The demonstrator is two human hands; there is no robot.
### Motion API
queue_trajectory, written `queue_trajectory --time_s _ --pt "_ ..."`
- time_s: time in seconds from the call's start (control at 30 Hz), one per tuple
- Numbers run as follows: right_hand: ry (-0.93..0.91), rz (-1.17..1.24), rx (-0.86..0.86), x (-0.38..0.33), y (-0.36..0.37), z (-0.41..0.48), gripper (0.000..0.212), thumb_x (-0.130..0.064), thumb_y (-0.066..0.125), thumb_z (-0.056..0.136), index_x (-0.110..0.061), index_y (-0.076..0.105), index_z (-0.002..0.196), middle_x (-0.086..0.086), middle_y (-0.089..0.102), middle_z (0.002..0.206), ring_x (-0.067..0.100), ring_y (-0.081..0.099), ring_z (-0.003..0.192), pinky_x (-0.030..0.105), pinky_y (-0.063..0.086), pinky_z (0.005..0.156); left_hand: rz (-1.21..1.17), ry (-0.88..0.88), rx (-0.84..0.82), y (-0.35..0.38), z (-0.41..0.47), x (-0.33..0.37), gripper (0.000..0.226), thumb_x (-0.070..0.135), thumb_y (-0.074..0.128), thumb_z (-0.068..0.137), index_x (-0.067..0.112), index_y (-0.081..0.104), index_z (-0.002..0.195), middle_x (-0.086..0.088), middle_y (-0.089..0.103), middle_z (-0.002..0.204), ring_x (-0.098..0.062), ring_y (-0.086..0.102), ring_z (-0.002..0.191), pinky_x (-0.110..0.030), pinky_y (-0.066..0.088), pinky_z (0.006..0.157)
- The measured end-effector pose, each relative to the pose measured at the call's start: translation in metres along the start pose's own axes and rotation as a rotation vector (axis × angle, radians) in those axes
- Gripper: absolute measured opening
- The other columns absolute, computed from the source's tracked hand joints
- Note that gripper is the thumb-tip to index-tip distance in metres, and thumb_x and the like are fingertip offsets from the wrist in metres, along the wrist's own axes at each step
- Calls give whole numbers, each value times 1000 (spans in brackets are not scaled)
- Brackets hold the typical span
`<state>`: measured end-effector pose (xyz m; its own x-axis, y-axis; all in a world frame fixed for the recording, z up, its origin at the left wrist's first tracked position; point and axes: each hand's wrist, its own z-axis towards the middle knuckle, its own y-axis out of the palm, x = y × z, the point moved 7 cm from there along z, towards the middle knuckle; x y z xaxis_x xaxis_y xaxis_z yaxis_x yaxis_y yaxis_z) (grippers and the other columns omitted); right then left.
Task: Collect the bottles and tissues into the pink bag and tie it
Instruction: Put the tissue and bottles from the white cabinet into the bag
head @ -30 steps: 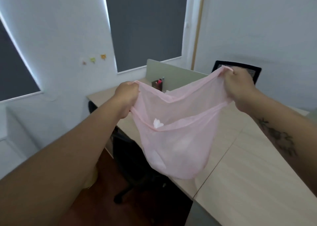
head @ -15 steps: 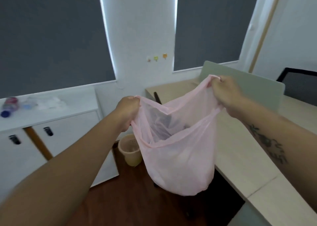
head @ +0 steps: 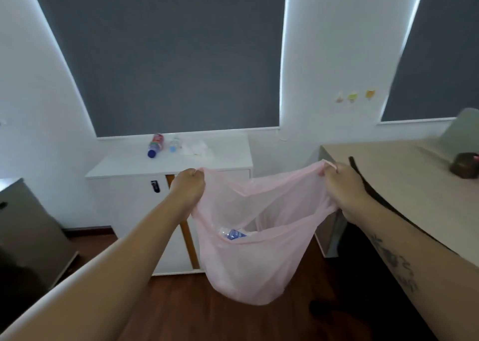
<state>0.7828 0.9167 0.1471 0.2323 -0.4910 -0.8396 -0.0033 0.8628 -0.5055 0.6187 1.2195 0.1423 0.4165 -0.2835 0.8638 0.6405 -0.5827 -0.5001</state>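
Observation:
I hold a thin pink bag stretched wide in front of me. My left hand grips its left handle and my right hand grips its right handle. Through the mouth I see a clear bottle with a blue label lying inside. On top of the white cabinet ahead lie a bottle with a purple cap and red label, a small clear bottle and crumpled white tissues, all beyond the bag.
A pale wooden desk runs along the right, bearing a dark brown holder and a grey-green divider panel. A grey unit stands at the left. Dark wooden floor lies below, with dark blinds on the windows behind.
My view has swung left from the desk to face the white cabinet with the bottles and tissues. Both hands still hold the bag stretched wide; a bottle now shows inside it.

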Motion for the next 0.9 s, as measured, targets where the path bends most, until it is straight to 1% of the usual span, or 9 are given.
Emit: queue_trajectory --time_s 0.13,0.27,0.4,0.47,0.53,0.63,0.73,0.87,0.9 --pt "16 20 -109 -6 69 44 34 -24 32 101 -7 60 94 12 59 84 23 54 70 29 38 57 6 -91 98 -29 49 -26 33 28 32 105 8 55 92 -12 52 88 -21 44 70 -29 36 59" --pt "-11 -13 -217 -12 129 89 32 -22 34 100 -6 61 96 3 54 79 16 50 68 28 35 55 28 -124 204 -53 89 -39 38 30 35 105 10 57 81 -10 54 81 -23 49 68 -29 38 59" --pt "-31 12 -346 -26 189 130 31 -22 37 101 -7 64 97 9 59 91 24 53 79 32 40 69 75 -142 303 -74 116 -48 41 29 37 106 12 57 76 -8 57 76 -20 50 65 -28 35 56" --pt "-74 26 -414 -45 221 150 32 -22 37 101 -5 63 97 7 58 88 23 52 79 32 41 70 83 -165 375 -89 129 -52 42 30 38 106 9 58 77 -9 56 73 -22 49 63 -28 34 55" --pt "-124 34 -458 -65 249 162 34 -23 38 101 -3 64 97 11 60 91 24 53 80 33 40 70 92 -183 428 -102 139 -55 42 31 39 106 7 59 79 -8 55 70 -25 50 64 -30 35 59" --pt "-200 65 -526 -96 295 175 34 -26 39 101 -5 64 95 11 63 91 23 53 77 31 38 65 60 -205 515 -123 159 -64 42 31 41 105 6 61 77 -7 55 68 -27 51 66 -32 37 66" --pt "-249 87 -586 -121 341 182 33 -27 38 100 -7 64 96 7 62 89 19 54 76 28 38 63 2 -230 582 -143 182 -78 41 33 43 104 7 62 77 -7 53 68 -25 48 62 -31 36 63" --pt "-276 75 -636 -140 395 190 36 -28 36 101 -4 63 98 8 63 93 26 59 86 30 41 68 -59 -240 604 -164 215 -95 42 34 44 104 5 62 79 -8 49 66 -23 44 56 -30 34 58" --pt "-278 64 -650 -143 412 193 35 -28 35 100 -5 62 98 7 62 91 26 58 85 30 40 68 -75 -237 600 -169 227 -99 42 34 45 104 5 62 80 -8 48 66 -22 43 55 -30 33 57"
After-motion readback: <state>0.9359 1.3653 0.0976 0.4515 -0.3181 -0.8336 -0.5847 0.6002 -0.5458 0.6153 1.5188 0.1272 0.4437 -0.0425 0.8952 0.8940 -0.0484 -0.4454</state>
